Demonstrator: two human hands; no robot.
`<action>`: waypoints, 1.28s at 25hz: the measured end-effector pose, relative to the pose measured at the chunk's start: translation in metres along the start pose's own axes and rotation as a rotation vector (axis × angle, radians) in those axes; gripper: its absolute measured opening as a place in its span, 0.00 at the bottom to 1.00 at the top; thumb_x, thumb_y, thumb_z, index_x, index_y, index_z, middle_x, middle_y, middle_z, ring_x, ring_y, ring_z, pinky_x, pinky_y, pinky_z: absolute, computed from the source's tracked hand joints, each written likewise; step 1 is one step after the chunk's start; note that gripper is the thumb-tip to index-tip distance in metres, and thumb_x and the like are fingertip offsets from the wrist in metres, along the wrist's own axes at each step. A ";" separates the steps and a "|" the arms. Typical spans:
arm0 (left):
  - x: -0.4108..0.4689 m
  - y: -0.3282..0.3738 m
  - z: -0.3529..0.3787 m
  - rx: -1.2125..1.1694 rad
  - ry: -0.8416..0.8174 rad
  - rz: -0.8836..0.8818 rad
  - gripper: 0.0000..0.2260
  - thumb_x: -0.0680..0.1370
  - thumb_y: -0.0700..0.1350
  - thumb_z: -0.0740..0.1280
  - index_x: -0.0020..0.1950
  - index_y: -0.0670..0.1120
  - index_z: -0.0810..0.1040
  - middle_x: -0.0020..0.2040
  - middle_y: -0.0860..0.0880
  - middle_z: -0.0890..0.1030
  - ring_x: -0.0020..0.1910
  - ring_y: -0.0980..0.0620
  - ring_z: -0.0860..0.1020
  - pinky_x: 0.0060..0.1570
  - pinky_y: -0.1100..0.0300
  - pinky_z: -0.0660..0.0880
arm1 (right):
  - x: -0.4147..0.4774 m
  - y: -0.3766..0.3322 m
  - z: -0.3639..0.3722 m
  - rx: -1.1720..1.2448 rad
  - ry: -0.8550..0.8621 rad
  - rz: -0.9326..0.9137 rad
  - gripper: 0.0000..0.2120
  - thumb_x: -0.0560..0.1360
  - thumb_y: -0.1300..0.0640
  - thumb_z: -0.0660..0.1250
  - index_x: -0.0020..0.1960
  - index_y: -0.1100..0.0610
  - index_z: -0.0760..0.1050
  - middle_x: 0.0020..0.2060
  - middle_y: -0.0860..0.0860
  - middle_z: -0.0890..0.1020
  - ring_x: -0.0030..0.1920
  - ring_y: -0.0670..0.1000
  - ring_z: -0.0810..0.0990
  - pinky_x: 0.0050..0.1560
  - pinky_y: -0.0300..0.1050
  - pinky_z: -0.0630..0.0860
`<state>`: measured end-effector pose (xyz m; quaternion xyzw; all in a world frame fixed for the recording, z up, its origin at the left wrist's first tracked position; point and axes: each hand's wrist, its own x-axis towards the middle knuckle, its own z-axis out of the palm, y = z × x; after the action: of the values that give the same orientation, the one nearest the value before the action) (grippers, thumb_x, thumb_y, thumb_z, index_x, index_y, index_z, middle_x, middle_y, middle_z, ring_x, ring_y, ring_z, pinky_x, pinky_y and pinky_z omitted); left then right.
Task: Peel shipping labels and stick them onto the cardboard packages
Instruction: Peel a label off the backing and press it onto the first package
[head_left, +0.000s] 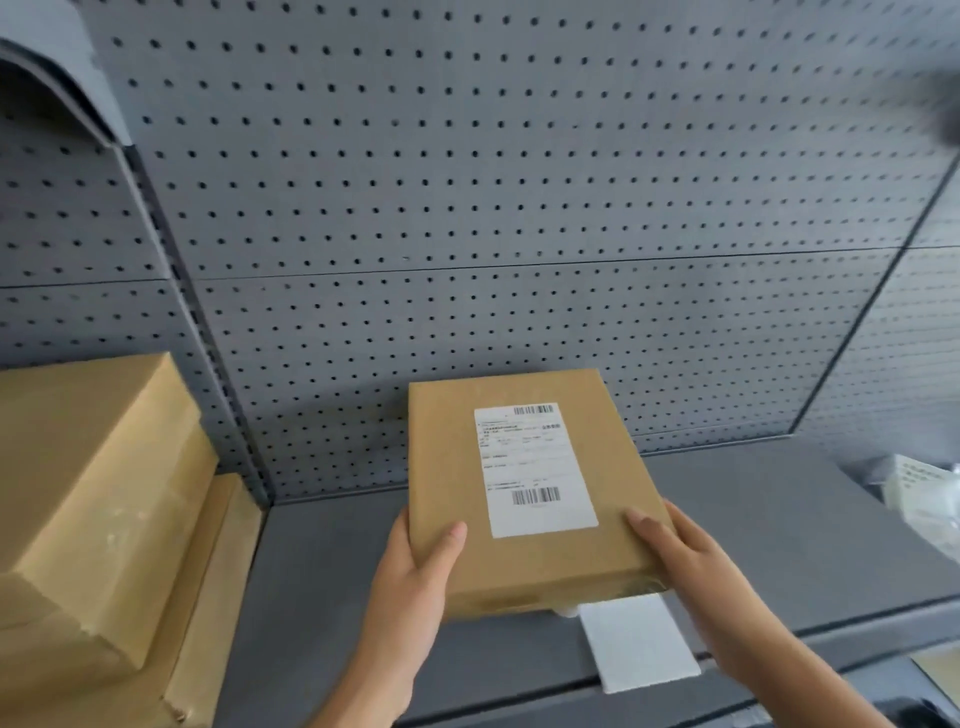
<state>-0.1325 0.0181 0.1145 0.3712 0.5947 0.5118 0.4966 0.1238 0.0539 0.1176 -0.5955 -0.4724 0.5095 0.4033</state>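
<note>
A flat cardboard package (457, 467) is held above the grey shelf, its far end tilted up toward the pegboard. A white shipping label (535, 470) with two barcodes is stuck on its top face. My left hand (415, 577) grips the package's near left corner, thumb on top. My right hand (691, 566) grips the near right edge, thumb on top. A white blank sheet (639, 644) hangs below the package's near edge; I cannot tell whether my right hand holds it.
A grey shelf (779, 530) runs under the package, with a grey pegboard wall (467, 208) behind. Stacked cardboard boxes (93, 493) fill the left side. A white plastic-wrapped item (919, 493) lies at the right edge.
</note>
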 end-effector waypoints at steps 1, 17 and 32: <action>0.001 0.003 0.018 0.009 -0.042 0.015 0.16 0.81 0.52 0.69 0.68 0.60 0.74 0.57 0.64 0.84 0.50 0.72 0.81 0.47 0.69 0.71 | 0.000 -0.001 -0.018 -0.008 0.048 -0.009 0.16 0.78 0.43 0.65 0.64 0.43 0.77 0.53 0.40 0.86 0.57 0.45 0.83 0.61 0.49 0.74; 0.018 -0.021 0.263 0.227 -0.399 0.029 0.21 0.82 0.55 0.66 0.73 0.52 0.67 0.63 0.53 0.79 0.53 0.62 0.77 0.48 0.67 0.72 | 0.040 0.036 -0.257 0.010 0.367 0.035 0.11 0.77 0.47 0.68 0.58 0.48 0.81 0.52 0.52 0.86 0.55 0.56 0.82 0.65 0.56 0.75; 0.040 -0.045 0.284 0.596 -0.298 0.081 0.32 0.79 0.65 0.62 0.78 0.49 0.63 0.73 0.52 0.72 0.74 0.50 0.71 0.71 0.57 0.68 | 0.082 0.073 -0.285 -0.200 0.279 0.083 0.15 0.79 0.49 0.66 0.65 0.49 0.76 0.57 0.50 0.82 0.53 0.48 0.80 0.51 0.43 0.75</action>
<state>0.1371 0.1157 0.0671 0.5941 0.6239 0.2748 0.4269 0.4193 0.1169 0.0729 -0.7166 -0.4351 0.3887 0.3822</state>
